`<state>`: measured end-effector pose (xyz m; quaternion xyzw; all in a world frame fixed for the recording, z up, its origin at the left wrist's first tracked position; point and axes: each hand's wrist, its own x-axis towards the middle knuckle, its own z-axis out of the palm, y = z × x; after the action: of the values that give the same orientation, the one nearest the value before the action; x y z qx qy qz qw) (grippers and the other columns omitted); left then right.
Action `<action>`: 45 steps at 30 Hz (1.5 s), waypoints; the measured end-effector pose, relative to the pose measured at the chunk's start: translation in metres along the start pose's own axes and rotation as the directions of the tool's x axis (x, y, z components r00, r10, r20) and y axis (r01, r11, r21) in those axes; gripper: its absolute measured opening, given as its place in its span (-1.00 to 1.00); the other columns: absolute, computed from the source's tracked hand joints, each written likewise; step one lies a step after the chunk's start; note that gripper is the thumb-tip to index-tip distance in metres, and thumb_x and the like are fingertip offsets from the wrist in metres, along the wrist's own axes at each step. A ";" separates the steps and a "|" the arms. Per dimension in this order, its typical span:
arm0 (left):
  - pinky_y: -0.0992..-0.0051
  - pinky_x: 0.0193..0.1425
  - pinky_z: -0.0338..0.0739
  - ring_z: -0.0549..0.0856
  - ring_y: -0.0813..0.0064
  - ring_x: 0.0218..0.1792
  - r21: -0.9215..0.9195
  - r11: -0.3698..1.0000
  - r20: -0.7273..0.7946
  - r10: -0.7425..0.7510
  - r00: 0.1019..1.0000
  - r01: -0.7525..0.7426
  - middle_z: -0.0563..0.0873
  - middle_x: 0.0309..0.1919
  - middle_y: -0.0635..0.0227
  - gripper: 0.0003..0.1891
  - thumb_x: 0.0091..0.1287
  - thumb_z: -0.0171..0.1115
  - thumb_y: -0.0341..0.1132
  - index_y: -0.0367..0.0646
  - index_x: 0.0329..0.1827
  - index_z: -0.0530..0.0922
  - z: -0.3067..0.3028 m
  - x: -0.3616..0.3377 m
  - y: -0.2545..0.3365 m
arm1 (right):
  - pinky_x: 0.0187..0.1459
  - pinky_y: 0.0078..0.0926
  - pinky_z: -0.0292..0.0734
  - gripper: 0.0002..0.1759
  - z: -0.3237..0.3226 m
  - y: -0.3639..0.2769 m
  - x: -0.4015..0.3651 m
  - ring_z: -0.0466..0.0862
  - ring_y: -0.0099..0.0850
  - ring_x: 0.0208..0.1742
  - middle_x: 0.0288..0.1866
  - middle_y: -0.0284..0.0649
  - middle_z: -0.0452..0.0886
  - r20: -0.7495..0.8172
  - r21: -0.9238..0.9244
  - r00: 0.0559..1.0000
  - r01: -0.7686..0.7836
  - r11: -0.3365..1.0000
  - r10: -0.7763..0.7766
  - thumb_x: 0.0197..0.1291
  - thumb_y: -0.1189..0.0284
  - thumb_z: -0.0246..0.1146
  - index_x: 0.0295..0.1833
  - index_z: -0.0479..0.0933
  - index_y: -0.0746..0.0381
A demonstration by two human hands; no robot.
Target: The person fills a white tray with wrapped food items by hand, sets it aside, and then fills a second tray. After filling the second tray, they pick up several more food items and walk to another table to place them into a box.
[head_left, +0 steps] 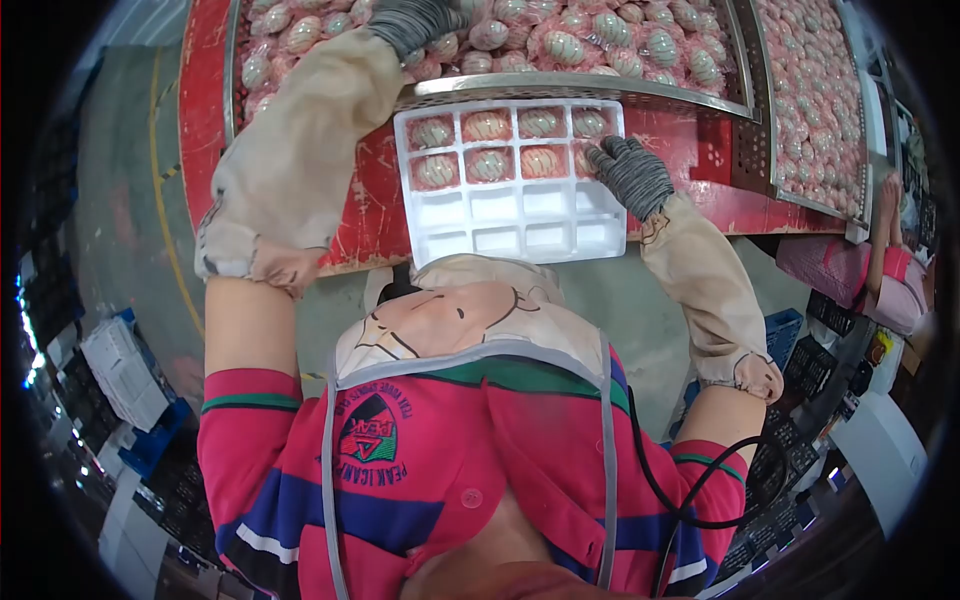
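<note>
Beyond the left part of the white tray, the left gloved hand is down among wrapped pieces in a metal bin; whether its fingers grasp one, I cannot tell. In the tray, the far row is full and the next holds three pieces, plus one at its right end partly under the right gloved hand. Those fingers bend over it; gripping or released, I cannot tell. Lowering each piece straight into its compartment with light fingertips should spare the wrapper, and working row by row suits the two bare near rows.

Left of the tray lies bare red tabletop. Along its far side runs the bin's raised rim, a lip to lift pieces over. Right of it, beyond the right sleeve, stand a second bin and a co-worker's pink sleeve.
</note>
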<state>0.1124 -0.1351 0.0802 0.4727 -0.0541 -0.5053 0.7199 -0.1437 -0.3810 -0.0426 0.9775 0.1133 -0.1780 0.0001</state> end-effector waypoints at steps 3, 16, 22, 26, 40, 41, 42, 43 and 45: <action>0.45 -0.18 0.55 0.67 0.35 -0.24 0.911 0.336 -0.008 0.595 0.804 -0.239 0.66 -0.28 0.30 -0.59 0.35 0.06 0.03 -0.08 0.02 0.54 -0.030 -0.003 -0.015 | 0.00 -0.21 0.55 -0.59 0.007 0.002 0.003 0.53 -0.14 0.09 0.12 -0.08 0.49 -0.048 -0.023 0.994 0.092 0.995 -0.093 0.21 0.43 0.01 0.19 0.44 0.13; 0.54 -0.15 0.53 0.56 0.59 -0.29 0.577 0.816 -0.202 0.107 0.974 0.030 0.61 -0.28 0.41 -0.55 0.08 0.45 -0.23 -0.19 -0.02 0.52 -0.057 -0.151 -0.179 | -0.20 -0.17 0.56 -0.74 0.017 -0.008 0.030 0.61 -0.22 -0.07 -0.14 -0.15 0.56 0.083 -0.060 0.994 0.077 0.995 -0.072 0.17 0.29 0.13 -0.08 0.52 0.16; 0.31 -0.05 0.55 0.61 0.15 -0.11 0.982 0.176 -0.001 0.340 0.941 -0.062 0.55 -0.13 0.12 -0.57 0.04 0.41 -0.33 -0.18 0.00 0.54 -0.038 -0.152 -0.205 | -0.18 -0.18 0.57 -0.74 0.015 -0.010 0.024 0.61 -0.20 -0.07 -0.10 -0.16 0.56 0.022 -0.054 0.997 0.077 0.996 -0.076 0.17 0.27 0.15 -0.07 0.52 0.13; 0.24 -0.07 0.55 0.62 0.16 -0.11 0.979 -0.190 0.140 0.392 0.909 -0.068 0.55 -0.12 0.13 -0.57 0.04 0.38 -0.28 -0.13 0.02 0.57 -0.029 -0.147 -0.209 | -0.15 -0.19 0.56 -0.73 0.017 -0.011 0.016 0.60 -0.21 -0.03 -0.04 -0.15 0.55 0.031 -0.020 0.999 0.019 1.000 -0.018 0.18 0.35 0.09 -0.02 0.50 0.13; 0.23 -0.36 0.58 0.70 0.23 -0.29 0.903 -0.416 0.058 -0.125 0.990 -0.106 0.66 -0.26 0.18 -0.67 0.30 0.00 -0.31 -0.05 0.12 0.48 -0.038 -0.113 -0.202 | 0.06 -0.20 0.50 -0.58 -0.055 0.042 0.174 0.59 -0.11 0.06 -0.01 -0.07 0.61 -0.136 0.121 0.958 -0.237 0.964 0.253 0.16 0.19 0.26 0.10 0.51 0.11; 0.22 -0.37 0.58 0.70 0.21 -0.29 0.904 -0.416 0.011 -0.205 0.979 -0.097 0.66 -0.27 0.18 -0.67 0.31 0.00 -0.30 -0.04 0.13 0.48 -0.039 -0.110 -0.198 | 0.06 -0.20 0.50 -0.58 -0.057 0.042 0.183 0.59 -0.11 0.06 -0.01 -0.06 0.61 -0.074 0.077 0.955 -0.282 0.956 0.288 0.15 0.19 0.27 0.10 0.51 0.12; 0.20 -0.39 0.57 0.71 0.18 -0.31 0.918 -0.387 0.010 -0.196 0.981 -0.087 0.67 -0.27 0.19 -0.66 0.33 -0.01 -0.31 -0.05 0.15 0.46 -0.040 -0.111 -0.201 | 0.06 -0.20 0.50 -0.57 -0.055 0.044 0.195 0.59 -0.11 0.06 -0.01 -0.06 0.61 -0.038 0.044 0.953 -0.300 0.953 0.302 0.15 0.18 0.27 0.10 0.51 0.12; 0.20 -0.39 0.57 0.71 0.18 -0.31 0.920 -0.383 0.007 -0.199 0.980 -0.084 0.67 -0.27 0.19 -0.66 0.33 -0.01 -0.31 -0.05 0.15 0.46 -0.042 -0.113 -0.206 | 0.06 -0.20 0.50 -0.56 -0.055 0.043 0.200 0.59 -0.11 0.06 -0.01 -0.05 0.61 -0.007 0.013 0.950 -0.312 0.950 0.312 0.14 0.17 0.28 0.10 0.51 0.12; 0.20 -0.41 0.57 0.71 0.18 -0.31 0.900 -0.431 0.025 -0.114 0.993 -0.072 0.67 -0.29 0.18 -0.64 0.32 -0.01 -0.32 -0.06 0.18 0.44 -0.045 -0.116 -0.211 | 0.07 -0.20 0.49 -0.55 -0.055 0.041 0.207 0.59 -0.11 0.06 -0.01 -0.05 0.61 0.022 -0.019 0.948 -0.317 0.948 0.317 0.13 0.16 0.28 0.09 0.52 0.13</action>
<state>-0.0611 -0.0258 -0.0533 0.8328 -0.4862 -0.2627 -0.0307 0.0728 -0.3731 -0.0646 0.9807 -0.0437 -0.1868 0.0376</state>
